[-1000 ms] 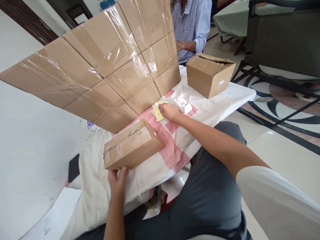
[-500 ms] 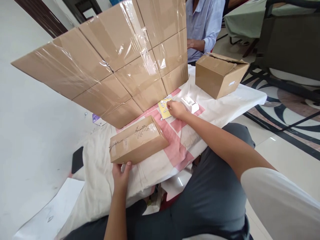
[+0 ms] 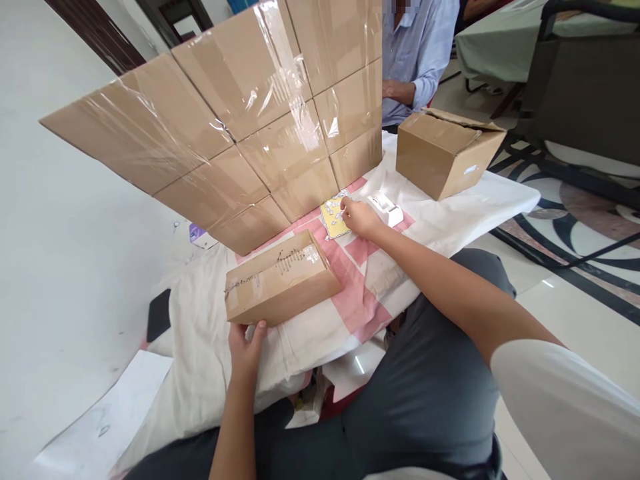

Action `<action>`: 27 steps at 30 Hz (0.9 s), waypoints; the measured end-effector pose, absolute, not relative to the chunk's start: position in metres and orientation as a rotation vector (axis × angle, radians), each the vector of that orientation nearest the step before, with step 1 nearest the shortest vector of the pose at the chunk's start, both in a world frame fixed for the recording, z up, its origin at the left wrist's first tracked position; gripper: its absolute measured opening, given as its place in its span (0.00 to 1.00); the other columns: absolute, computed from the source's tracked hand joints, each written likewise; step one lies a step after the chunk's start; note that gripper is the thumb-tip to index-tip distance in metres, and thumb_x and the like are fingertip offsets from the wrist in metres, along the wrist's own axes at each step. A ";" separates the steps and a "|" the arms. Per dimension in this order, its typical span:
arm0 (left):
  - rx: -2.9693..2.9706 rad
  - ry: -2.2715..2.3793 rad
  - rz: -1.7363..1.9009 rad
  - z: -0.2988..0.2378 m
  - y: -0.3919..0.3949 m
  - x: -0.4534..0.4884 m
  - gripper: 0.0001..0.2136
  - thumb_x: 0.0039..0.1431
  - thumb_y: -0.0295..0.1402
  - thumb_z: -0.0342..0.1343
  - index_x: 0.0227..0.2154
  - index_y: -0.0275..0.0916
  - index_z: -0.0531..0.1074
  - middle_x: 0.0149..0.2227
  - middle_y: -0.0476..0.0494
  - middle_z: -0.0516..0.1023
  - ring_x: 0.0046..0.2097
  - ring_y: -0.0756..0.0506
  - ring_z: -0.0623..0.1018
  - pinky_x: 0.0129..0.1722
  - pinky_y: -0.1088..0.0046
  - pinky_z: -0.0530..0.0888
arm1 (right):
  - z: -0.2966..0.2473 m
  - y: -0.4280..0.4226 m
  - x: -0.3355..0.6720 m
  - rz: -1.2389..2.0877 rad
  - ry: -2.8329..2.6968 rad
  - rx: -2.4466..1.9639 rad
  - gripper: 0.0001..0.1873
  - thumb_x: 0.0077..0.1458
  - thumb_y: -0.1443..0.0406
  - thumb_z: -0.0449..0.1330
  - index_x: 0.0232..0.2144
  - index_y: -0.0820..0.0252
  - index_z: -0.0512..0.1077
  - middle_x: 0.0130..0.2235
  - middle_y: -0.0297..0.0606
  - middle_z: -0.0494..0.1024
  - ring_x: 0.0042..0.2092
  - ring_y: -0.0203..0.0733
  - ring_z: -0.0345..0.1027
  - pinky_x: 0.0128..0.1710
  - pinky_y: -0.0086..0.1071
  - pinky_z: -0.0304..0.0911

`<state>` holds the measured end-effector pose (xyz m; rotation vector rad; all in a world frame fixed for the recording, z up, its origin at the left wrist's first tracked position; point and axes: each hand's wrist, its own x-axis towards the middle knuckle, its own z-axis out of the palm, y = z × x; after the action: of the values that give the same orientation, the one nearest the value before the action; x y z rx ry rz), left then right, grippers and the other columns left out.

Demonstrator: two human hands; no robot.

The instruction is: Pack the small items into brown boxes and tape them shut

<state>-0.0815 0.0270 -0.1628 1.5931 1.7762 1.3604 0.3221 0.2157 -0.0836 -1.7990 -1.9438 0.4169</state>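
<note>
"Cardboard first, L side: taped carton (image 3: 270,283), near edge at the L hand (image 3: 246,343), thumb splayed, fingertips hidden; can't tell if it's gripping."

"Tip?"

"Light touch, prob., so it doesn't skid. Next R: yellow sheet (image 3: 331,221) lying on the cloth (image 3: 361,305), R hand (image 3: 362,217) by its R side, fingers curled narrow; can't tell if anything's pinched."

"Advice?"

"Lift gently, fingertips only, sheet undisturbed, knuckles clear of the white gadget (image 3: 390,211) just beside."

"Diff vs 1 sec ago?"

"View's shifted. L hand's same spot on the carton; R hand's nearer the sheet's R edge, more yellow showing."
</note>
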 end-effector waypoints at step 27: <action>1.551 1.735 1.401 -0.160 0.027 -0.078 0.30 0.48 0.53 0.70 0.46 0.36 0.73 0.39 0.40 0.77 0.44 0.38 0.80 0.46 0.54 0.81 | -0.086 0.219 0.325 0.352 -2.108 -1.692 0.21 0.61 0.76 0.51 0.48 0.59 0.79 0.53 0.47 0.81 0.49 0.51 0.74 0.45 0.36 0.63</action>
<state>-0.0784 0.0272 -0.1595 1.5514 1.7347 1.4008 0.3248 0.2194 -0.0863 -1.6924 -2.1078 0.3525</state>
